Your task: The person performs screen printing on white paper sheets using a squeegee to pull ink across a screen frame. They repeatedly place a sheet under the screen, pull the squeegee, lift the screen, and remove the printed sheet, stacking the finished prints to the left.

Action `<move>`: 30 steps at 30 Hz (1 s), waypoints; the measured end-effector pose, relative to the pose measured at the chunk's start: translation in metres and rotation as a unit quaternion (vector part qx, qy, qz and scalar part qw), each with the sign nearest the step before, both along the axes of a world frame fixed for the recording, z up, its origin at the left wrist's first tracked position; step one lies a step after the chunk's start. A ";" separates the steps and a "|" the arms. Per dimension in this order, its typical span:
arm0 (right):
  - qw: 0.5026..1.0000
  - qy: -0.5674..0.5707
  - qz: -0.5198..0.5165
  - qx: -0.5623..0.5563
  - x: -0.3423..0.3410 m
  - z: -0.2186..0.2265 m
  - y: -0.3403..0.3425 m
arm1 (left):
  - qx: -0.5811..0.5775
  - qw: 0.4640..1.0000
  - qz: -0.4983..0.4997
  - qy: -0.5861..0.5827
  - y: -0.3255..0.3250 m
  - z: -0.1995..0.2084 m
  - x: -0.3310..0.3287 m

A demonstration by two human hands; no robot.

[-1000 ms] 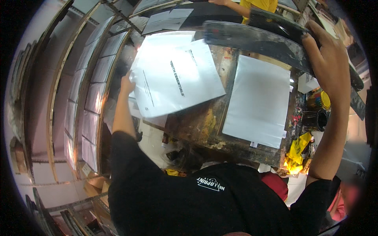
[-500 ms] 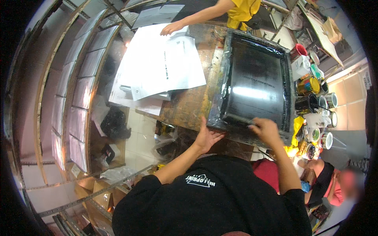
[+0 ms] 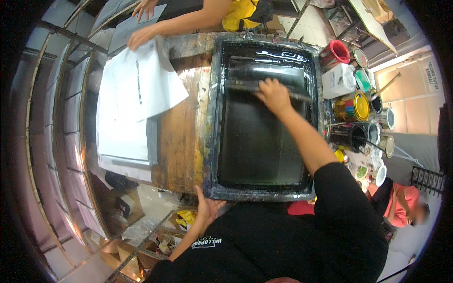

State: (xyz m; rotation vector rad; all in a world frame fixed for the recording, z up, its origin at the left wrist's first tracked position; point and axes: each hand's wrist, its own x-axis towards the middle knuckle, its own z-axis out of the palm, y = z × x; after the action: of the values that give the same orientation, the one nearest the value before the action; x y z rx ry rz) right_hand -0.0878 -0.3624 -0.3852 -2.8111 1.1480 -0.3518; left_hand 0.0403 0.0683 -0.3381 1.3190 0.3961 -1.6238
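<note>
A dark-framed printing screen (image 3: pixel 211 141) lies on the wooden table, its mesh covered in black ink. My right hand (image 3: pixel 275 96) is closed on the squeegee (image 3: pixel 243 87), which spans the mesh in its far part. At the screen's near left corner is my left hand (image 3: pixel 208 206), thumb and fingers stretched apart, against the frame's edge. Left of the screen, a stack of white paper (image 3: pixel 125 137) carries a printed white sheet (image 3: pixel 163 89) on top. A co-worker's hand (image 3: pixel 140 37) pinches that sheet's far edge; their other hand (image 3: pixel 144 8) is farther back.
Ink cans and tubs, among them a yellow can (image 3: pixel 351 107) and a white jug (image 3: pixel 337 81), crowd the screen's right side. A rack (image 3: pixel 71 127) with papers stands at the left. A seated person (image 3: pixel 401 203) is at the lower right.
My right hand has pushed the squeegee from the screen's near end to its far part. The co-worker's hand has drawn the sheet's far edge up and back. My view has shifted.
</note>
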 end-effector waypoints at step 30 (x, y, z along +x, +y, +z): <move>0.973 -0.086 -0.016 -0.214 -0.062 0.316 0.232 | -0.567 0.810 -0.035 -0.146 -0.058 0.160 0.029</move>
State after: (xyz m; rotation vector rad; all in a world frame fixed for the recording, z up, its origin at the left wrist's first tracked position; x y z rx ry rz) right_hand -0.1495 -0.1307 -0.0687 -3.0334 1.2005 -0.9301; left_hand 0.0689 0.0102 -0.1779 0.5944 -0.7497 -1.2703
